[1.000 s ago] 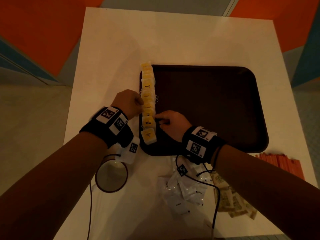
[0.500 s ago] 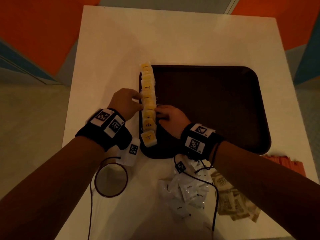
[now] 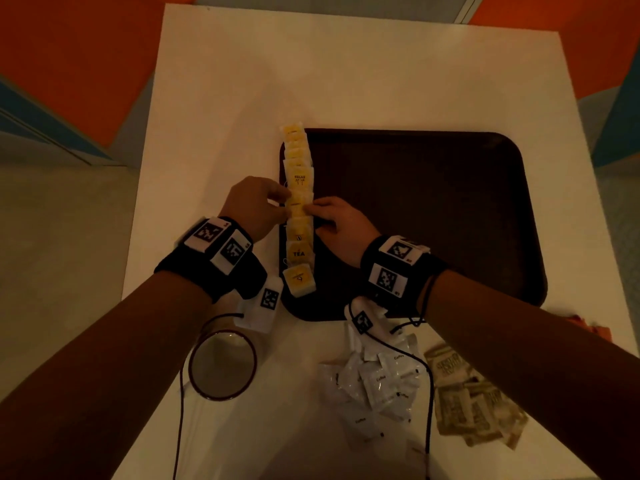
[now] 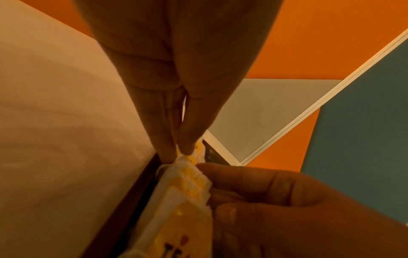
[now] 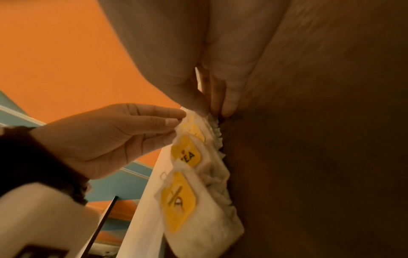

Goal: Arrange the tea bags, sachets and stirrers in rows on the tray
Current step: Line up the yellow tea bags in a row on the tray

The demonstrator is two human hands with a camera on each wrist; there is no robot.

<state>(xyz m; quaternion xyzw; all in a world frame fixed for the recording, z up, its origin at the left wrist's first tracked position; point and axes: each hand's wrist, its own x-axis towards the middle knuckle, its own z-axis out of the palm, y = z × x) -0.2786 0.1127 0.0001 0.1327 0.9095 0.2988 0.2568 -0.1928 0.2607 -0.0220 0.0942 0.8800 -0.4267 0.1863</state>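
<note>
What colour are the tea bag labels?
Yellow, with dark print, on the tea bags; clearest in the right wrist view.

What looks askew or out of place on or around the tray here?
The row of tea bags overruns the tray: its far end pokes past the far rim onto the table. White sachets and brown sachets lie in loose heaps off the tray. Both hands straddle the row.

Tea bags (image 3: 298,216): soft white paper, crimped and fuzzy along the edges, each with a smooth yellow printed label. Tray (image 3: 433,216): dark brown, matt, looks like plastic with a fine texture. Table (image 3: 346,71): smooth white top, matt. White sachets (image 3: 377,382): slightly glossy, crinkled paper or film. Brown sachets (image 3: 474,407): matt printed paper. Wrist bands (image 3: 221,265): black cloth carrying stiff white printed tags.
</note>
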